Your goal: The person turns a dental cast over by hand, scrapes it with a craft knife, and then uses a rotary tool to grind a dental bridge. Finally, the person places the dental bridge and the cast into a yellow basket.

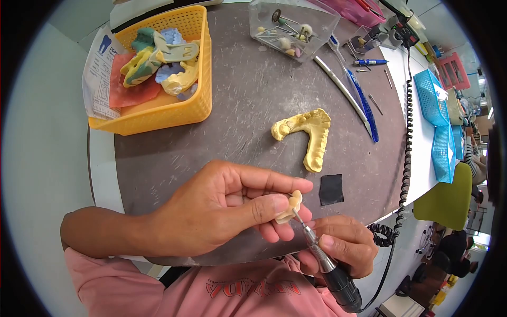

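Between the thumb and fingers of my left hand (pixel 232 206) is a small cream dental crown piece (pixel 291 207), shaped like a few joined teeth. My right hand (pixel 346 245) is closed around a dental handpiece (pixel 323 257), silver at the front and black at the back. Its thin bur points up and left, with the tip right at the lower edge of the crown piece. Beyond my hands a yellow dental cast (pixel 309 132) lies on the grey-brown mat. A small black square (pixel 331 189) lies just right of my left fingertips.
A yellow basket (pixel 203 100) with impressions and a paper form stands at the left. At the back, a clear box (pixel 259 37) holds burs. A knife (pixel 346 95), a blue toothbrush (pixel 364 108) and a pen (pixel 371 62) lie rightward. The coiled cord (pixel 408 137) runs down the right edge.
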